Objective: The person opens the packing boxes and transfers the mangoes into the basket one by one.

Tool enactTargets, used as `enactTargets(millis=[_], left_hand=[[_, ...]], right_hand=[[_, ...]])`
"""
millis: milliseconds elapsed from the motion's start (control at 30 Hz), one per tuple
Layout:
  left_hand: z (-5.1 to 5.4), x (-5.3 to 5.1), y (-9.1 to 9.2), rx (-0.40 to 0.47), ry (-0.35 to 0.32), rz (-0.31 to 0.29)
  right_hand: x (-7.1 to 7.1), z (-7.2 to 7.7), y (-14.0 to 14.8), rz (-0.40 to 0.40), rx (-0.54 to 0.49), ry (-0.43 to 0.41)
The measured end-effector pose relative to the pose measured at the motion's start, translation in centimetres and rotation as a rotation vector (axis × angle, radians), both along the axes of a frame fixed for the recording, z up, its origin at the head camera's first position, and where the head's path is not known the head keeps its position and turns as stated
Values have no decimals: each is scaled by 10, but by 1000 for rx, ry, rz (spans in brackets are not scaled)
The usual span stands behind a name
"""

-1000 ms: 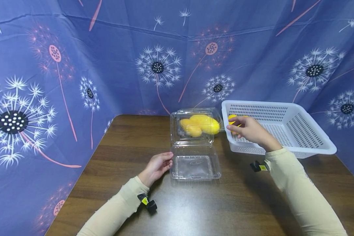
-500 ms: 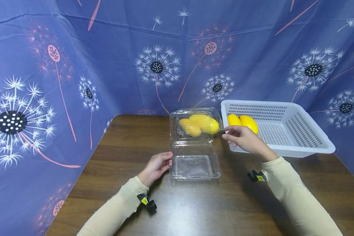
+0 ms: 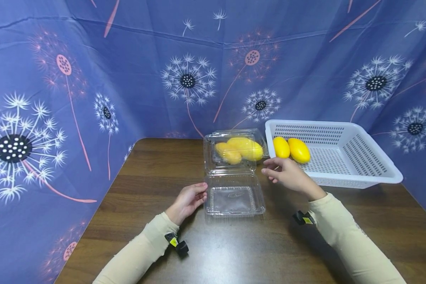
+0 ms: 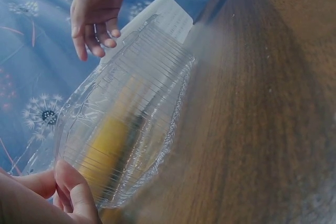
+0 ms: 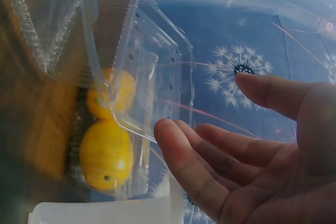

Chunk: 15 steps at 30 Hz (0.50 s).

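A clear hinged plastic box [image 3: 234, 197] stands with its lid raised at the middle of the table. The left hand [image 3: 188, 200] pinches the box's left edge between thumb and fingers; the left wrist view shows this hand [image 4: 65, 195] at the box's rim. The right hand [image 3: 285, 173], holding nothing, hovers in front of the white basket's left corner, fingers relaxed and apart; the right wrist view shows the same hand [image 5: 236, 156] with a gap between thumb and fingers. Two yellow mangoes [image 3: 281, 147] [image 3: 299, 150] lie in the basket's left end.
Behind the raised lid, another clear box holds several yellow mangoes [image 3: 253, 150], also visible in the right wrist view [image 5: 106, 154]. The white perforated basket [image 3: 372, 179] stands at the back right of the wooden table [image 3: 156, 165]. A blue dandelion-print cloth [image 3: 135, 79] hangs behind.
The right hand has moved out of the basket, toward the left and nearer the front, leaving the two mangoes in full view. The left hand keeps its hold on the box.
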<state>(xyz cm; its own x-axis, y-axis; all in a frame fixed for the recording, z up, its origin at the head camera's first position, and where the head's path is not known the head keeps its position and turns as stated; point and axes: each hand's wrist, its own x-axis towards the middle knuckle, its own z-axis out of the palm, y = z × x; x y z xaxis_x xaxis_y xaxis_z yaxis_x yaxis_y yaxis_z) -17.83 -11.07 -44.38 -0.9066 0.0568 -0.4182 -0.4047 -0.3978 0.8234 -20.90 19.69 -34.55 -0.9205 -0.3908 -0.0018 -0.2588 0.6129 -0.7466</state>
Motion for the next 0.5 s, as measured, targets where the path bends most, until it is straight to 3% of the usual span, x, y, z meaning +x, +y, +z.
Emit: enactTargets(millis=[500], left_hand=[[1, 1, 1, -20, 3, -7]], right_hand=[[8, -20, -11, -14, 113, 114]])
